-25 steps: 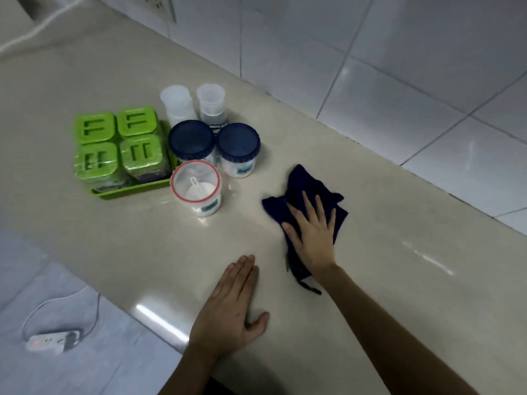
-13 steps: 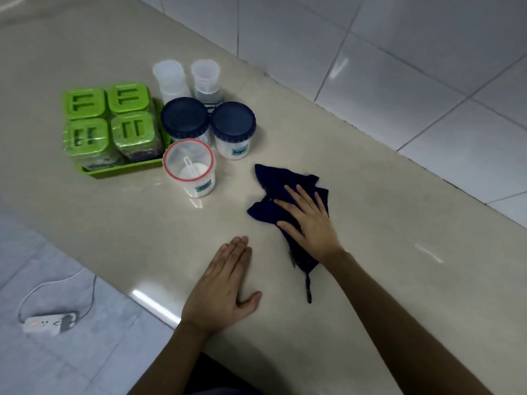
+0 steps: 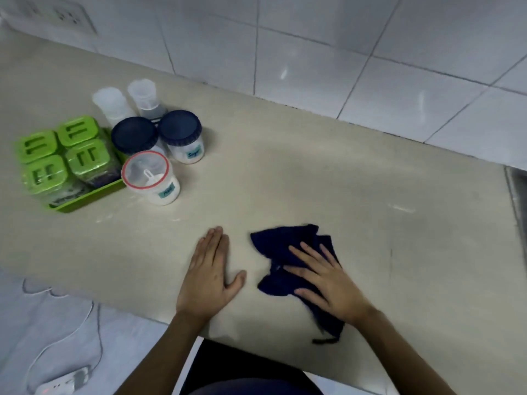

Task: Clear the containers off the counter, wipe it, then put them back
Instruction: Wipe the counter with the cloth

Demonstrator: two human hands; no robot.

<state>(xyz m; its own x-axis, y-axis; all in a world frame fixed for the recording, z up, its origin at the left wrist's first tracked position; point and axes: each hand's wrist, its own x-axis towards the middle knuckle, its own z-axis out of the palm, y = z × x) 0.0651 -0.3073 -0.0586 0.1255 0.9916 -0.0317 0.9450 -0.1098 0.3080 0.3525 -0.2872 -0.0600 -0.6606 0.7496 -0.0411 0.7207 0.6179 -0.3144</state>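
Note:
A dark blue cloth (image 3: 281,246) lies crumpled on the beige counter (image 3: 313,181), near its front edge. My right hand (image 3: 325,277) presses flat on the cloth with fingers spread. My left hand (image 3: 211,272) rests flat on the bare counter just left of the cloth, holding nothing. At the far left stand the containers: a green tray (image 3: 85,199) with several green-lidded jars (image 3: 85,158), two blue-lidded jars (image 3: 179,128), a red-rimmed tub (image 3: 148,173) with a white scoop inside, and two clear shakers (image 3: 142,95).
A white tiled wall (image 3: 342,52) runs behind the counter, with a socket (image 3: 65,15) at top left. A metal sink edge (image 3: 516,195) shows at the right. On the floor below lies a power strip (image 3: 62,386) with its white cable.
My right hand has dragged the cloth toward the counter's front edge, away from the containers. The left hand has stayed flat on the counter. The camera has tilted up and right.

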